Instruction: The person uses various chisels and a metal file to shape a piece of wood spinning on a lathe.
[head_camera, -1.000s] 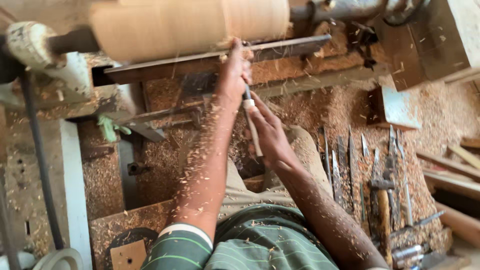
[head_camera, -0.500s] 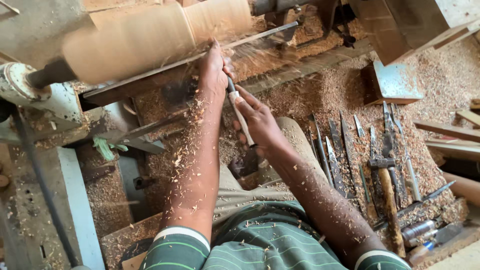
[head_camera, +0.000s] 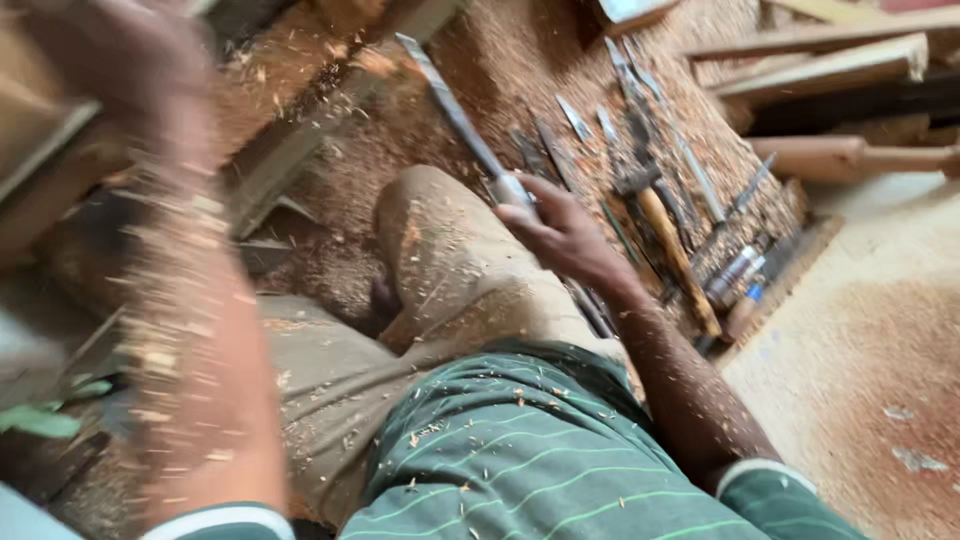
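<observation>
- Right hand (head_camera: 560, 232) closed around the handle end of a long flat turning chisel (head_camera: 455, 110); the blade points up and away over the sawdust-covered floor (head_camera: 440, 60), off any workpiece. Holding it far back on the handle leaves the long steel free, likely for reach and leverage.
- The chisel sits above the person's bent knee (head_camera: 435, 225), its tip near a timber rail (head_camera: 330, 110) at the top of view.
- Left hand (head_camera: 110, 60) raised at upper left, badly blurred; whether it grips anything cannot be told. The forearm (head_camera: 200, 370) is coated in pale wood chips.
- A row of spare tools (head_camera: 640, 160) lies on the shavings just to the right of the right hand: narrow chisels, gouges and a wooden-handled hammer (head_camera: 675, 250). They lie side by side, roughly parallel, within easy reach of that hand, which suggests they are kept there for quick swapping.
- Lengths of timber (head_camera: 830, 70) are stacked at upper right, well apart from the hands.
- The person sits low, green striped shirt (head_camera: 520, 450) flecked with shavings, knee drawn up close under the chisel hand.
</observation>
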